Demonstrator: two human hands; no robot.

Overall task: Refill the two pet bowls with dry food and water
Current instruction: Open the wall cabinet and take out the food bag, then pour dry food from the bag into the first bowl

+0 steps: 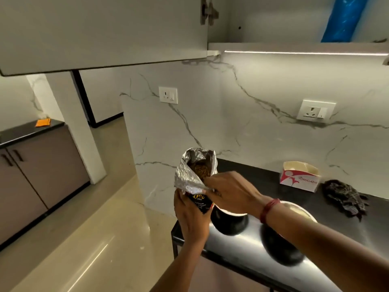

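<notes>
Foil lining gleams at the open mouth of the food bag (195, 171), and in the head view we see brown kibble inside it. Our left hand (190, 216) wraps round the bag's lower half and holds it upright. Our right hand (229, 192) pinches the folded-back top edge. Just below sit the left bowl (229, 222) and the right bowl (301, 210) on a steel stand (248, 249), both partly hidden by our right forearm. We judge the bag opened but nothing poured. What little bowl interior shows looks bare, so the dry food and the water both remain to do.
</notes>
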